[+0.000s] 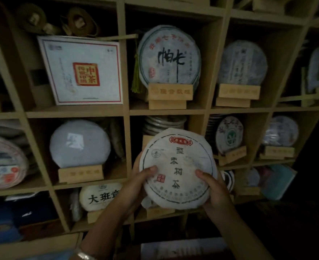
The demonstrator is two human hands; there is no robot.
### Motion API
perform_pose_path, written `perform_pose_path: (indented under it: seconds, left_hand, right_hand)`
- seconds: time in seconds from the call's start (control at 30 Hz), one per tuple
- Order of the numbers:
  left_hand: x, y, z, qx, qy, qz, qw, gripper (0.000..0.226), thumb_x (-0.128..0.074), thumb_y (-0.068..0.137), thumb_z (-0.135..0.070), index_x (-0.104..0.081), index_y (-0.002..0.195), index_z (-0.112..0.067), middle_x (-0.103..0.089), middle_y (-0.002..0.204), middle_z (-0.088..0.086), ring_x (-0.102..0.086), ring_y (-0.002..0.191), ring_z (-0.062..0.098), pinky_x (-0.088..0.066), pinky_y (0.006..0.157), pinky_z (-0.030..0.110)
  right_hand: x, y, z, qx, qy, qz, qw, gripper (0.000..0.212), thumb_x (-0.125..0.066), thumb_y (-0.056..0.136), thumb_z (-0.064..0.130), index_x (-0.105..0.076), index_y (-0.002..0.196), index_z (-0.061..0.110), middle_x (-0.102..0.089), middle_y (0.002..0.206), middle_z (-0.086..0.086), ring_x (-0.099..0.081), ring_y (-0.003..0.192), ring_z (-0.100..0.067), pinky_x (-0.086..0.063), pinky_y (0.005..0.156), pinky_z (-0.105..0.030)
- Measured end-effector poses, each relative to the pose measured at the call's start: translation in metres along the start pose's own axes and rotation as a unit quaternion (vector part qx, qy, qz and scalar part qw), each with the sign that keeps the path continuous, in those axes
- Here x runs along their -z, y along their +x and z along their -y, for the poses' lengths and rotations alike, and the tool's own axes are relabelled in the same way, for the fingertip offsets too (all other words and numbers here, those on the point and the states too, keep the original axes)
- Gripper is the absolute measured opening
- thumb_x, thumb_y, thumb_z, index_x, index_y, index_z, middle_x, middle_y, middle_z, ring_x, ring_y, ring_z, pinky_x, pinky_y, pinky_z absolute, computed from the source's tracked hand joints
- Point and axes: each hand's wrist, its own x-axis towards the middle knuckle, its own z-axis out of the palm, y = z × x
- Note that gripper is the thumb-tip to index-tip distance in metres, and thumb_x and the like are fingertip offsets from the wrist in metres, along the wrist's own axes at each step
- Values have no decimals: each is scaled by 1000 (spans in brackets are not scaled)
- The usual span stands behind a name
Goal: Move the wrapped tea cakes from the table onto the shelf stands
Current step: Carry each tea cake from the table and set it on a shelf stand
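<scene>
Two hands are on this one tea cake [177,166], and they are mine. My left hand [136,184] wraps the left edge, with the thumb lying flat on the front paper. My right hand [214,188] wraps the right edge the same way. Both hands are closed tight on the cake, and the fingers go round behind it where I cannot see them.

I hold the cake up on its edge, its face toward me, in front of the middle cubby of the wooden shelf [166,111]. It is not on a stand yet. A bit of wooden stand [146,140] peeks out behind its top left, but I cannot tell if that is the one that waits for it.

I think the cake is hard and a bit heavy, like a thick plate. The paper wrap looks thin and crinkly, and it bunches loose at the bottom. It could tear or slide if I pinch only the paper. So I should keep my grip on the hard rim, one hand on each side, low down.

Other cakes sit close by. The cake with big black writing [169,57] stands above, and a plain white cake [79,143] stands to the left. I should not bump them.
</scene>
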Motion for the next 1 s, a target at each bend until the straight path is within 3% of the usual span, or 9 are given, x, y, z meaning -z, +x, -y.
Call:
perform_pose_path:
  seconds: [0.1,0.23,0.33,0.43,0.47,0.57,0.7,0.9,1.0]
  left_hand:
    - [13,8,2,49,16,-42,998,58,-45,90,-62,-51,139,-32,-61,131,12,-59,117,33,-53,90,50]
    - [40,24,20,32,111,-185,976,30,-50,100,-33,-54,130,-32,-61,133,10,-60,118,26,-51,97,45]
    - [50,34,36,1,234,-190,954,52,-58,97,-15,-39,144,-26,-47,142,-5,-47,130,13,-44,99,28]
    - [50,37,52,-11,297,-178,938,66,-59,96,-6,-25,152,-16,-49,129,-16,-53,118,-4,-46,85,8]
    - [48,38,57,-13,317,-178,932,68,-58,96,-5,-22,153,-14,-50,130,-13,-54,118,-2,-47,83,7]
    - [43,49,65,-14,367,-201,908,74,-60,96,-8,-15,154,-8,-36,151,8,-39,137,21,-39,101,17]
    - [39,72,67,-3,375,-228,899,83,-66,92,-11,-11,154,-2,-23,159,15,-26,145,26,-29,114,35]
    - [52,89,80,28,285,-270,919,76,-76,82,-10,-33,145,-8,-49,139,14,-50,126,31,-45,104,47]
    - [58,92,83,30,242,-272,931,61,-78,80,-7,-47,132,-15,-62,121,7,-59,113,28,-53,89,37]
  right_hand:
    - [3,14,2,9,22,9,1000,60,-63,80,8,-54,139,19,-66,130,-9,-64,116,-28,-59,82,-40]
    - [19,32,13,20,26,8,999,59,-63,80,12,-55,138,22,-66,130,-6,-63,118,-26,-58,88,-42]
    - [33,44,18,20,31,-8,999,58,-62,81,13,-55,138,21,-64,132,-7,-61,121,-28,-56,92,-46]
    - [42,50,20,15,36,-18,999,58,-61,82,13,-55,139,20,-64,133,-7,-61,121,-28,-56,91,-46]
    - [44,52,21,16,35,-21,999,57,-60,82,13,-55,139,20,-64,133,-7,-61,120,-28,-56,91,-45]
    - [49,54,20,18,20,-28,999,57,-60,82,13,-56,138,20,-65,132,-7,-61,120,-28,-52,96,-48]
    - [55,56,19,0,-2,-37,999,56,-61,80,13,-57,136,19,-66,130,-8,-60,121,-30,-47,100,-52]
    - [62,58,23,6,-22,-35,999,56,-62,79,13,-58,135,20,-67,127,-6,-63,117,-26,-49,97,-49]
    - [67,59,23,6,-20,-37,999,57,-62,78,12,-58,134,21,-68,126,-6,-64,116,-26,-54,94,-49]
